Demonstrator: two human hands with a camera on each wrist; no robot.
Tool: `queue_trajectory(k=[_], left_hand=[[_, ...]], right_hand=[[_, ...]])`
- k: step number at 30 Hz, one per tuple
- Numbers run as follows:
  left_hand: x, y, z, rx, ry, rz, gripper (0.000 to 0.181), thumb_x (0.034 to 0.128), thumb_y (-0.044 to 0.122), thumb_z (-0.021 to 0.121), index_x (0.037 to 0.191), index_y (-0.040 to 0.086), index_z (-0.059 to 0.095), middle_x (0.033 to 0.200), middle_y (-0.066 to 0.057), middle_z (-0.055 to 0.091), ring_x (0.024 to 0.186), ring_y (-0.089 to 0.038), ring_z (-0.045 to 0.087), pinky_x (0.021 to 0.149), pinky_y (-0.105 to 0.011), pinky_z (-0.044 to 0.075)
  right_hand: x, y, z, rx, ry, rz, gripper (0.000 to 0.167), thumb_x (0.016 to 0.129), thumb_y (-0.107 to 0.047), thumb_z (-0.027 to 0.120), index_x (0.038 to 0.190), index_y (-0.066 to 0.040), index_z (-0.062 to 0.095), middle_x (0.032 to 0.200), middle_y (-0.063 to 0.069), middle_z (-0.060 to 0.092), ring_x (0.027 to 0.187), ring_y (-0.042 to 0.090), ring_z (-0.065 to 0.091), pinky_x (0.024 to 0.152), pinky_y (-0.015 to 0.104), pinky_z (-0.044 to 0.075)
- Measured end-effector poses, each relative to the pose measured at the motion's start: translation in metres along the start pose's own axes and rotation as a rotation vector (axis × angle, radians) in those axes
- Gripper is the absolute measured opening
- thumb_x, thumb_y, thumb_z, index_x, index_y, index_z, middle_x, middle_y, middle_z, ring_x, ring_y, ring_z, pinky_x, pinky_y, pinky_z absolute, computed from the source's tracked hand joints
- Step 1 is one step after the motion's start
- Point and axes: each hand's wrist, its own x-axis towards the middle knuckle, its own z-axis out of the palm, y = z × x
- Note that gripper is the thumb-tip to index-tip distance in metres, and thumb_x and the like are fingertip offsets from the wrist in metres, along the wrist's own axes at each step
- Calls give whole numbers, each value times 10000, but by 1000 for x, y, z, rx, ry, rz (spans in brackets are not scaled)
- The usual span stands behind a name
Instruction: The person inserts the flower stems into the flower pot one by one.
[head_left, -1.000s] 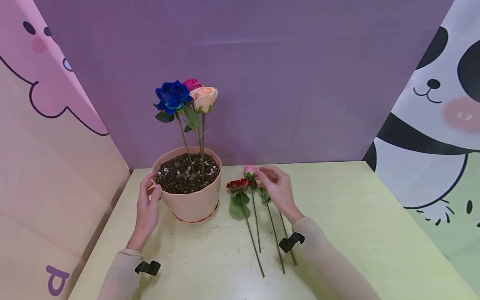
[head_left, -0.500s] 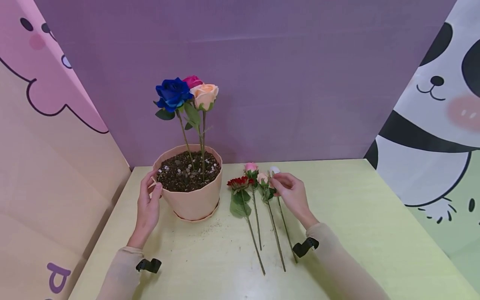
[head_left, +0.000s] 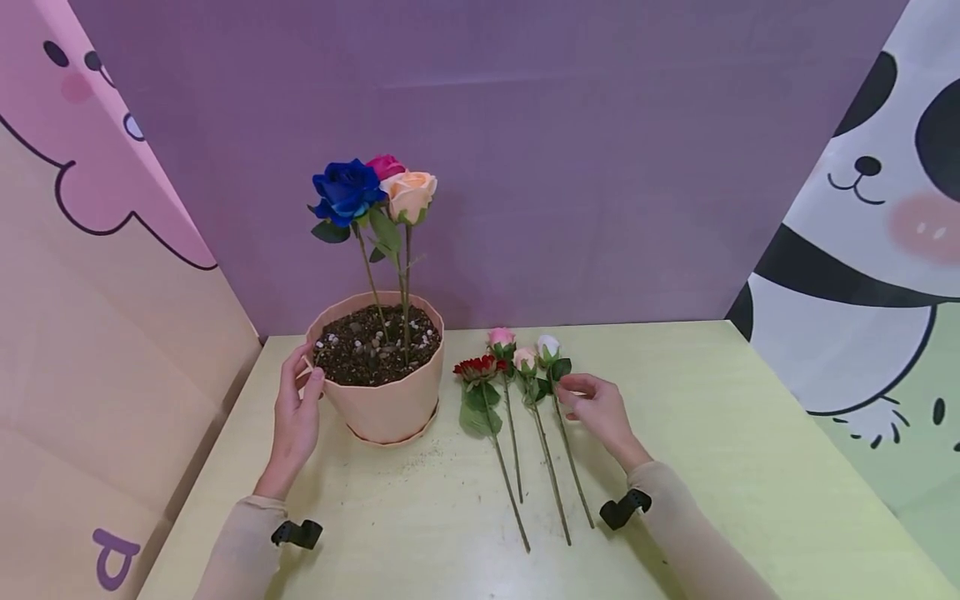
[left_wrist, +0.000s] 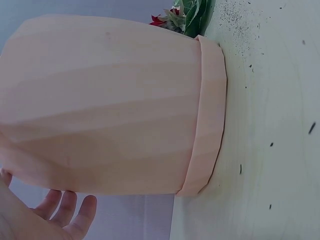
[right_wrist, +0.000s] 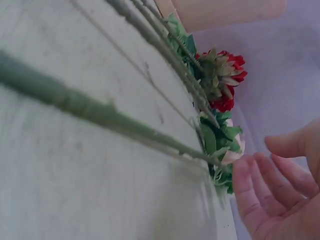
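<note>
At the left rim of the pink flowerpot (head_left: 390, 408), my left hand (head_left: 297, 417) holds the edge with fingers and thumb. The left wrist view shows several fingertips (left_wrist: 86, 207) along the pot's outer wall. Dark soil (head_left: 367, 346) fills the pot, and a blue rose (head_left: 347, 192), a peach rose (head_left: 410, 197) and a magenta rose (head_left: 385, 166) stand in it. My right hand (head_left: 600, 412) is beside the leaves of a white rose (head_left: 548, 347) lying on the table. Its thumb stands apart from the fingers in the right wrist view; contact with the stem is unclear.
Left of the white rose lie a pale pink rose (head_left: 525, 360), a pink rose (head_left: 501, 337) and a dark red flower (head_left: 480, 369), stems toward me. Soil crumbs (head_left: 420, 458) dot the table (head_left: 420, 533). A purple wall (head_left: 585, 167) rises behind.
My right hand has moved right and toward me, from the pink rose past the pale pink one to the white rose, uncovering the blooms. My left hand has stayed at the pot's rim.
</note>
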Motion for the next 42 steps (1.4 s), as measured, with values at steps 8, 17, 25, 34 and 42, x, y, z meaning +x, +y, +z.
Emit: queue_trajectory(k=[8,17,25,34,42], left_hand=[[-2,0,-2,-1,-8,-3,513,1164,265,413,1658,160,326,1653,-149,396,1377,-292,474,959,-82,411],[-4,0,-1,-1,-14,-9,511,1165,261,409,1659,163,321,1647,-153,399,1355,-252,480,961,-110,414],[-3,0,-1,-9,-16,-13,515,1166,263,402,1667,181,313,1678,-118,378,1381,-256,467,969,-90,412],[-3,-1,-1,-11,-14,-10,511,1165,261,407,1664,194,322,1671,-110,389,1369,-251,472,975,-114,416],[-2,0,-1,-12,-10,-2,509,1165,270,409,1663,204,328,1664,-100,401,1311,-140,482,972,-119,417]], right_hand=[[0,9,0,-7,-37,63,401,1017,-92,681,1367,98,635,1333,305,683,1002,265,762,749,288,642],[2,23,3,-1,-83,110,417,1013,-81,685,1382,99,611,1297,296,683,955,170,730,755,318,649],[4,24,3,30,-111,105,442,992,-54,713,1392,98,600,1310,322,683,939,196,762,738,338,654],[5,21,4,22,-114,140,457,973,-68,746,1378,88,601,1319,301,689,890,174,757,732,329,650],[7,15,0,33,-93,121,435,987,-38,709,1387,97,604,1248,300,724,895,185,765,748,311,645]])
